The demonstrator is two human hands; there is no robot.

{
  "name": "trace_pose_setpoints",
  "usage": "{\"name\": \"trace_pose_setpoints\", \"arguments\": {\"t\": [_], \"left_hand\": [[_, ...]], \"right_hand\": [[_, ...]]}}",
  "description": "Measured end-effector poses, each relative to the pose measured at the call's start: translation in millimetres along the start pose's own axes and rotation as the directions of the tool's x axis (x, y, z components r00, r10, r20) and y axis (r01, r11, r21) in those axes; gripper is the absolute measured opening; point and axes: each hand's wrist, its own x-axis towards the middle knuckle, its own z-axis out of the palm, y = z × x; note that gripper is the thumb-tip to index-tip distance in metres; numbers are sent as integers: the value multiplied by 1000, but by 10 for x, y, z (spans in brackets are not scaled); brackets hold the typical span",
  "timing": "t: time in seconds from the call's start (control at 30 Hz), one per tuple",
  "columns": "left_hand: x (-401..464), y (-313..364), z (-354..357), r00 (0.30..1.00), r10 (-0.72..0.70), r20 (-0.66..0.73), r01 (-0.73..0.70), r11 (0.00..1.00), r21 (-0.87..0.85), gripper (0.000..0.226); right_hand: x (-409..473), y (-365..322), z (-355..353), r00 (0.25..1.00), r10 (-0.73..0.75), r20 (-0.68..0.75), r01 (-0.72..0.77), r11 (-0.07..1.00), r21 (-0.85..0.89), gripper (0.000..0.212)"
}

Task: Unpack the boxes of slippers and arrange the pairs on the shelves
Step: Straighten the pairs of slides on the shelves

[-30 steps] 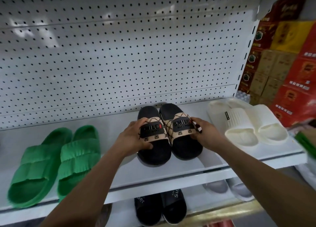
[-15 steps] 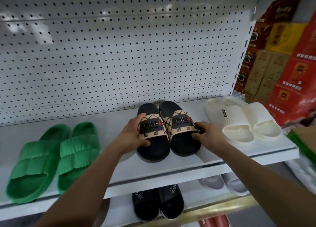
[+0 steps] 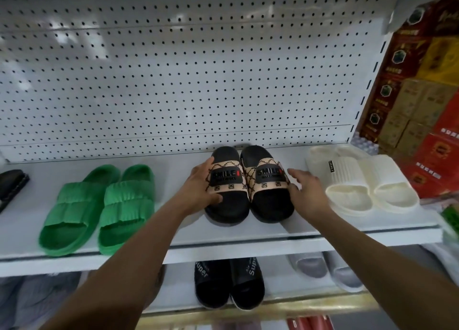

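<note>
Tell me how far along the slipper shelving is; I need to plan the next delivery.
Done: green slippers and cream slippers sit paired on the upper shelf; black and grey pairs sit below. In hand: the SMILE slippers rest on that shelf, the left hand gripping one strap, the right hand open beside the other. Left: no boxes are visible, so the remaining stock cannot be judged.

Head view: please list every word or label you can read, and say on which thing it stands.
"SMILE": black patch on each strap of the patterned slippers; the smaller line beneath is blurred.
"Super": straps of the black slippers on the lower shelf.
Side tag on the cream slippers: too small.
Print on the red cartons: too blurred.
</note>
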Motion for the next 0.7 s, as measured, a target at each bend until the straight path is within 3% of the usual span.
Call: {"name": "trace_pose_setpoints", "arguments": {"t": [0.37,0.57,0.7], "left_hand": [[-615,-60,-31,962,77,-261,-113,986,-126,76],[-791,-274,-473,942,91,-323,-139,982,-127,64],[-977,-548,-948,940,88,-329,-111,992,-53,67]], "right_hand": [[-268,-380,202,917,-364,-164,372,928,18,40],[-401,-913,477,852,-516,-91,523,846,104,34],[-535,-1376,826,855,-519,14,499,829,254,32]]}}
